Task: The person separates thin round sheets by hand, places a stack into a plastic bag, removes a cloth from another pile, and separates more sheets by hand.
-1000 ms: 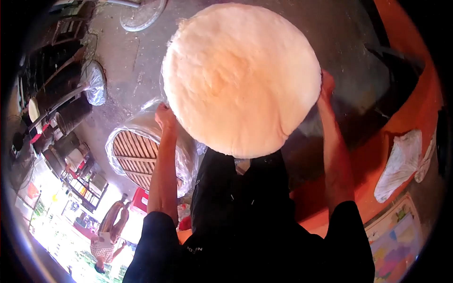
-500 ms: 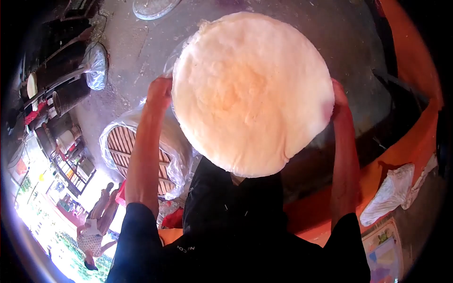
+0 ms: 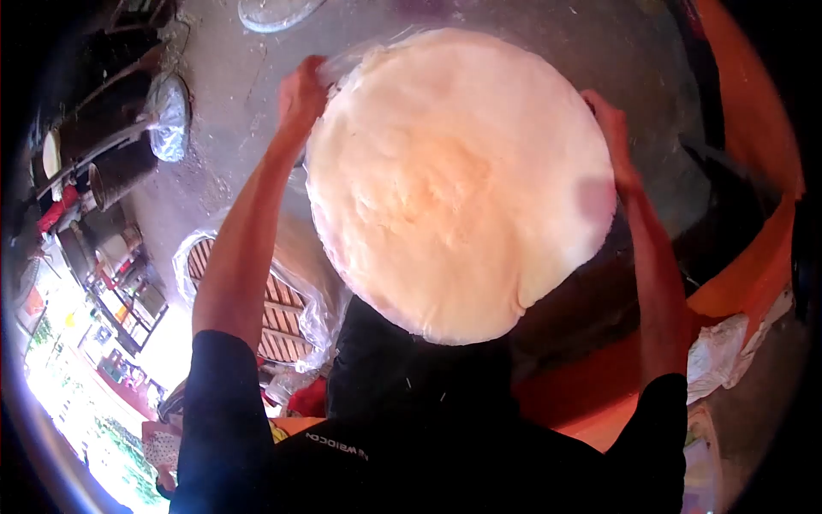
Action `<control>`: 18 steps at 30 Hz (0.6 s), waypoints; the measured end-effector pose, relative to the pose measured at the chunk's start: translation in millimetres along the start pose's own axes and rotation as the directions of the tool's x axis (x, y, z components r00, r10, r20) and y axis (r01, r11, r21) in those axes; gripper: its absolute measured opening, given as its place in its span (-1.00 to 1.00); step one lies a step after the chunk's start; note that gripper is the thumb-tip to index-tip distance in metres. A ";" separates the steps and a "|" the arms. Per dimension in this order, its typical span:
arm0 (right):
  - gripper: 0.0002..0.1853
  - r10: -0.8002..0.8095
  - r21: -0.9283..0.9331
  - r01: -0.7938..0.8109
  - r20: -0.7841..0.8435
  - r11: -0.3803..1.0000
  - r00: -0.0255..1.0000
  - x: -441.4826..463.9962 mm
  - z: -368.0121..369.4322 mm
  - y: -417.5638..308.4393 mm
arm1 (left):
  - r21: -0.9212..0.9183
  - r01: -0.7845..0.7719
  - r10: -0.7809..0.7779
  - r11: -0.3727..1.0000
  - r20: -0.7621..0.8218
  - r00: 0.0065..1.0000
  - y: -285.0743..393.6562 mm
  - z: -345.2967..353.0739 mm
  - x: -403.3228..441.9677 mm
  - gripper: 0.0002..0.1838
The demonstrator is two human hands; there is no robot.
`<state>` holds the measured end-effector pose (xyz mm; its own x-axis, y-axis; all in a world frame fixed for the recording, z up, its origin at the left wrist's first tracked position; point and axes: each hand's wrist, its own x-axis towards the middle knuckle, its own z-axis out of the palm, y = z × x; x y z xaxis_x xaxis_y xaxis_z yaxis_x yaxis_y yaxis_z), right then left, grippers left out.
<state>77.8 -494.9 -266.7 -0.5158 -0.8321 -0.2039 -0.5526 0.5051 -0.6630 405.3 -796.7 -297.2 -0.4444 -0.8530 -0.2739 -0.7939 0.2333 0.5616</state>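
Note:
A large, round, pale slab that looks like dough [image 3: 454, 197] fills the middle of the head view, wrinkled at its centre, with a dark shadow patch near its right rim. Clear plastic film [image 3: 360, 56] shows along its upper left edge. My left hand [image 3: 301, 92] is closed at that edge, with the film between its fingers. Across from it, my right hand [image 3: 608, 124] is curled at the upper right rim; what its fingers pinch is hidden. Whatever lies under the slab is covered by it.
A round slatted rack [image 3: 282, 317] wrapped in clear plastic stands at left. A pale round lid or tray [image 3: 278, 13] is at the top edge. On the right are an orange ledge [image 3: 753, 248] and a white cloth or bag [image 3: 717, 355]. Another person [image 3: 160, 450] is partly visible at lower left.
Both my hands have moved farther up along the slab's sides, and my forearms have spread outward. The slab sits slightly lower in view. The other person has shifted toward the lower left.

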 end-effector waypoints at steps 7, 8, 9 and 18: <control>-0.83 0.162 0.055 -0.167 0.092 0.984 0.983 67.1 20.7 -0.3 | 0.082 -0.203 0.163 0.976 0.345 0.924 35.8 3.5 32.7 -0.77; -0.82 0.088 0.054 -0.088 0.018 0.995 0.996 68.9 18.2 -1.8 | -0.300 0.062 0.071 0.952 0.411 0.909 37.5 -0.2 32.9 -0.89; -0.81 0.010 0.051 -0.007 -0.053 0.999 0.999 70.1 16.0 -4.9 | -0.604 0.332 0.018 0.724 0.499 0.866 38.5 -4.4 31.7 -0.92; -0.77 0.233 0.011 -0.233 -0.116 0.972 0.966 22.1 -40.3 -22.6 | -0.693 0.085 0.183 0.716 0.304 0.935 33.4 -33.5 -1.6 -0.73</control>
<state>52.5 -515.4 -227.2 -0.7024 -0.6594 -0.2680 -0.4102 0.6826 -0.6048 393.4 -803.2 -251.9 -0.6870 -0.6128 -0.3904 -0.3181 -0.2294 0.9199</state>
